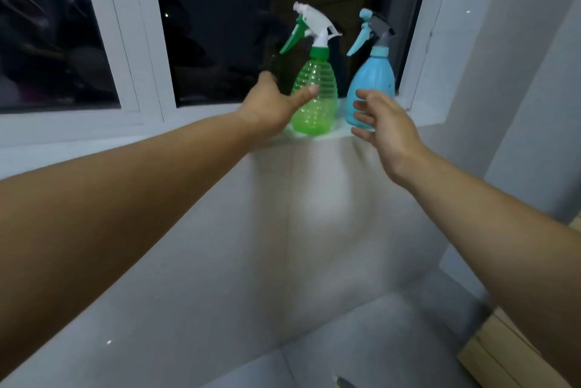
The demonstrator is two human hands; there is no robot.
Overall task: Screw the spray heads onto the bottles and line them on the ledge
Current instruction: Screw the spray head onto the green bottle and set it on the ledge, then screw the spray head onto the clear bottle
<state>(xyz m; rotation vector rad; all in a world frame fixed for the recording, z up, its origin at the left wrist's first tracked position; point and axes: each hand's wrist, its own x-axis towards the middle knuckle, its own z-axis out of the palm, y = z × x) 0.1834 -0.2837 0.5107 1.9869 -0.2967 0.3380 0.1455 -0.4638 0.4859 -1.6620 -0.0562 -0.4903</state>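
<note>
Two spray bottles stand upright on the white window ledge (pixel 201 139). The ribbed green bottle (pixel 314 111) carries a white and green spray head (pixel 311 26). To its right, the blue bottle (pixel 371 86) carries a grey and blue spray head (pixel 374 29). My left hand (pixel 270 108) is open at the green bottle's left side, its thumb lying across the bottle's front; I cannot tell whether it touches. In front of the blue bottle's lower part my right hand (pixel 386 123) hovers with fingers spread, holding nothing.
A dark window pane (pixel 226 26) in a white frame (pixel 147 42) rises behind the ledge. A white wall corner (pixel 518 73) closes the ledge on the right. Below is a white tiled wall, with a wooden piece (pixel 509 353) at the lower right.
</note>
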